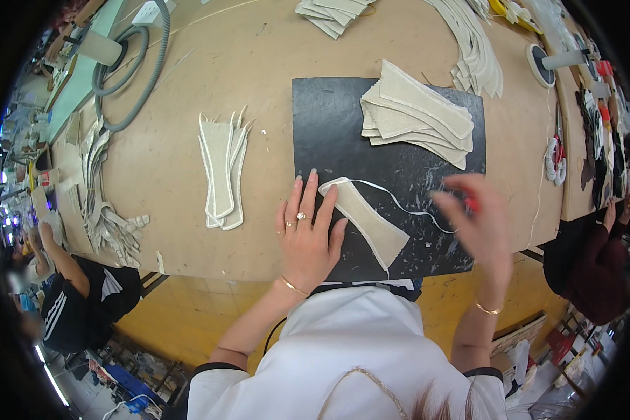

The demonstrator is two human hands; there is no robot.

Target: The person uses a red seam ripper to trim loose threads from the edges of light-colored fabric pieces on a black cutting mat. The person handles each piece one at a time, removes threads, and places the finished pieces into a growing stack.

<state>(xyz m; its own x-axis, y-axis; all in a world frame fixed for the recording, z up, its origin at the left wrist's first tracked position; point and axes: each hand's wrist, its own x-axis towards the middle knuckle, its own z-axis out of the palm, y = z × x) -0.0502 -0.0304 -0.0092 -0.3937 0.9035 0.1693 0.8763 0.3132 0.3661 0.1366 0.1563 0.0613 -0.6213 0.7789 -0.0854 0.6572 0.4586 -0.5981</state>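
My left hand (308, 234) lies flat with fingers spread on a black mat (322, 112). Its index fingertip presses the upper end of a beige, flared fabric piece (371, 220). White cord (392, 199) edges this piece and runs loose from its top corner toward my right hand (479, 217). That hand is raised right of the piece, slightly blurred, curled around a small red thing (472, 204) mostly hidden in the palm. Thumb and index stand a little apart. Whether the cord's end is gripped is unclear.
A stack of beige pieces (420, 112) lies on the mat's far right. Left of the mat are several corded pieces (222, 171). Red-handled scissors (555, 161), a spool holder (549, 63), a grey hose (147, 77) and fabric strips (101, 189) edge the table. Other people work at both sides.
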